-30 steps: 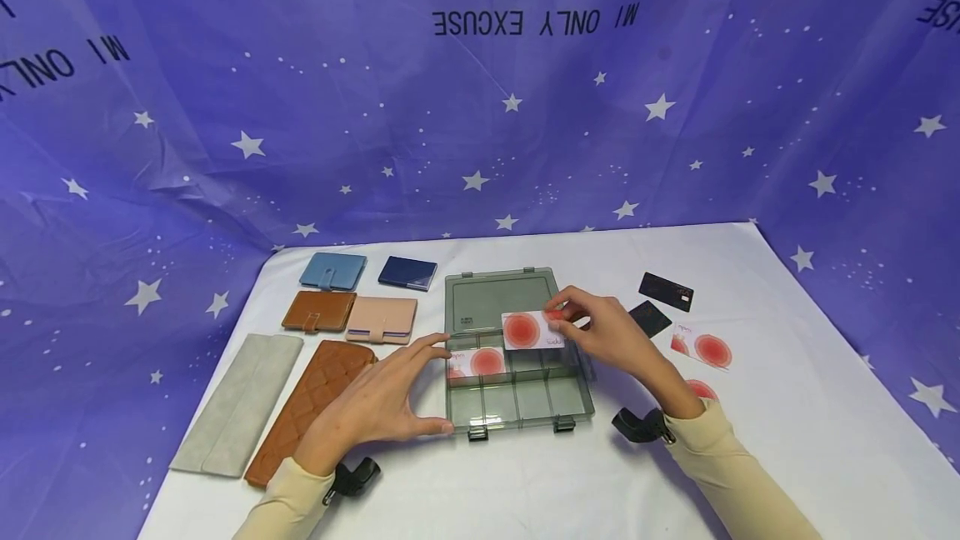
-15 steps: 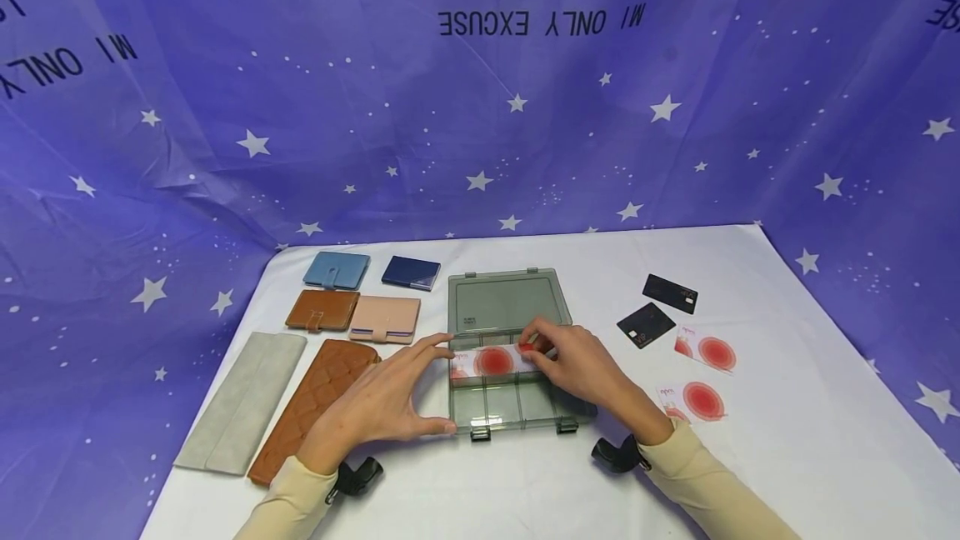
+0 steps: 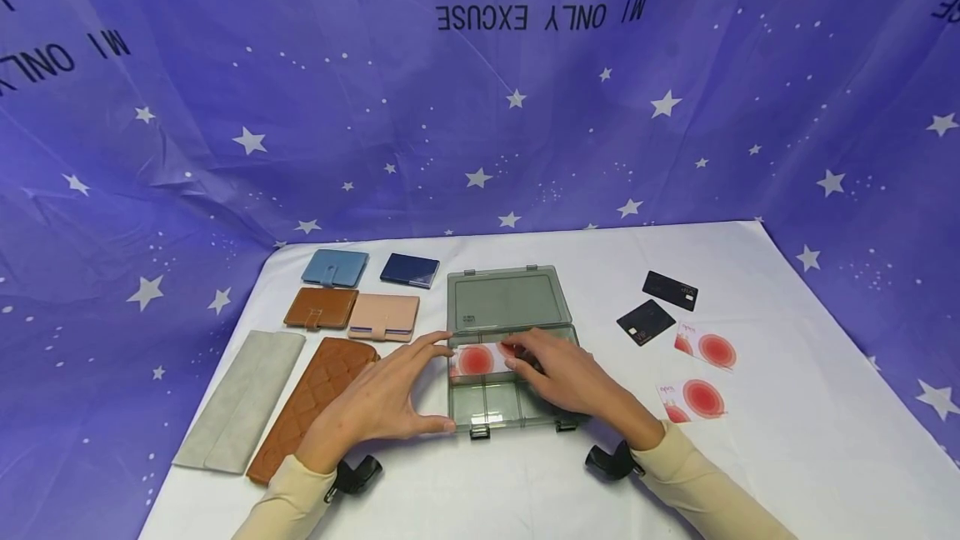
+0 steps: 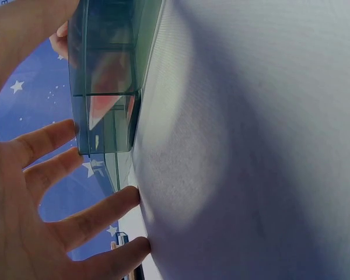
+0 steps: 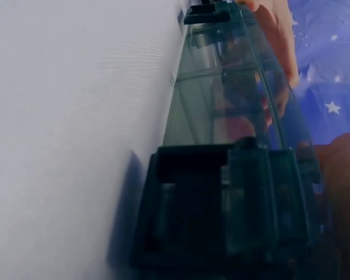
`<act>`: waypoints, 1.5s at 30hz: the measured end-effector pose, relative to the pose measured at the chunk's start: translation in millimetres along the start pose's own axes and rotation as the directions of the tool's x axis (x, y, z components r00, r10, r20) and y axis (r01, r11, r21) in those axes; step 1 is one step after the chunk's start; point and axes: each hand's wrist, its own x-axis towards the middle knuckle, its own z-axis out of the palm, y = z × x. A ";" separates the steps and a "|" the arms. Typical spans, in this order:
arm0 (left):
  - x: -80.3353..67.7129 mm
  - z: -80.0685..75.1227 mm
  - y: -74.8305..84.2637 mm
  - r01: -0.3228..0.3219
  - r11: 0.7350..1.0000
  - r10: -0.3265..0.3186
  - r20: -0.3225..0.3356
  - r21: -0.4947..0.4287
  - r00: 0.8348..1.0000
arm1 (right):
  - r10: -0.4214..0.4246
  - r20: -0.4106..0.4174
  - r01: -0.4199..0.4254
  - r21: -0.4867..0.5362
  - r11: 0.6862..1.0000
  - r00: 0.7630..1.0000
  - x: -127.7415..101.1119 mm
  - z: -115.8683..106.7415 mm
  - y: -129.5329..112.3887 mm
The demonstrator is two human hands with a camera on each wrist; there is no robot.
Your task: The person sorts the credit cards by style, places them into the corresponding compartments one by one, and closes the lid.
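Shifted left since the earlier frame, the red-printed card (image 3: 476, 360) lies over the open box's (image 3: 502, 403) left compartments, its right end pinched by the right hand (image 3: 564, 373). The left hand (image 3: 384, 400), fingers spread at the box's side, grips nothing. Loading seems partway: two red cards (image 3: 703, 400) and two black cards (image 3: 646, 322) remain on the counter (image 3: 540, 490).

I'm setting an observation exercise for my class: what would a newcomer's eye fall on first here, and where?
Probably the purple star-patterned cloth behind the white table, with its upside-down lettering. Next, near the table's middle, the red-and-white card pinched in the right grip at the open greenish box. Then perhaps two black cards to its right.
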 end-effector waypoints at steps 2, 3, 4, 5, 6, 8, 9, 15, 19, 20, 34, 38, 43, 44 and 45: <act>0.1 -0.3 0.0 -0.001 1.000 0.001 0.001 0.001 1.000 | 0.000 0.027 0.000 -0.019 1.000 1.000 -0.6 0.4 -1.9; 0.2 -0.5 0.1 0.002 1.000 -0.002 0.006 -0.001 1.000 | -0.005 0.037 0.006 -0.033 0.999 0.999 -1.0 0.3 -3.0; 0.2 -0.5 0.1 0.003 1.000 -0.003 0.008 -0.002 1.000 | -0.014 0.045 0.016 -0.045 0.999 0.999 -1.1 0.4 -4.0; 0.2 -0.8 0.5 0.004 1.000 -0.004 0.010 -0.003 1.000 | -0.023 0.050 0.026 -0.059 0.998 0.998 -1.2 0.6 -4.7; 0.2 -1.0 0.6 0.005 1.000 -0.005 0.012 -0.003 1.000 | -0.030 0.056 0.034 -0.071 0.997 0.998 -1.4 0.9 -5.3; 0.4 -1.3 0.8 0.007 1.000 -0.007 0.015 -0.006 1.000 | -0.035 0.064 0.041 -0.085 0.996 0.997 -2.0 0.3 -7.2; 0.5 -1.4 0.9 0.005 1.000 -0.004 0.012 -0.007 1.000 | -0.037 0.065 0.043 -0.090 0.995 0.997 -2.2 0.0 -8.1; 0.2 -1.6 0.7 0.004 1.000 -0.004 0.006 -0.005 1.000 | -0.043 0.072 0.052 -0.123 0.991 0.996 -3.3 -8.3 -9.5; 0.1 -2.3 0.8 0.001 1.000 -0.001 0.002 -0.014 1.000 | -0.062 0.017 0.064 -0.124 0.990 0.998 -4.6 -26.5 -1.1; 0.1 -2.5 0.9 0.001 1.000 0.000 0.001 -0.014 1.000 | -0.061 -0.005 0.060 -0.119 0.991 0.998 -6.0 -32.9 2.9; 0.5 -0.3 0.1 -0.003 1.000 0.003 0.008 -0.001 1.000 | 0.080 -0.189 -0.081 0.000 0.997 0.979 -67.3 -111.3 105.8; 0.6 -0.4 0.9 0.008 1.000 -0.008 0.018 -0.008 1.000 | 0.176 -0.176 -0.184 -0.028 0.983 0.968 -95.5 -120.8 138.1; 0.5 -1.2 1.0 0.018 1.000 -0.018 0.023 -0.011 1.000 | 0.316 -0.122 -0.327 -0.090 0.941 0.941 -128.5 -129.1 171.1; 0.5 -1.2 1.0 0.017 1.000 -0.017 0.022 -0.011 1.000 | 0.336 -0.113 -0.347 -0.100 0.932 0.935 -134.0 -130.5 176.0; 0.5 -1.3 0.8 0.016 1.000 -0.016 0.020 -0.010 1.000 | 0.353 -0.106 -0.364 -0.110 0.925 0.929 -138.7 -132.0 180.2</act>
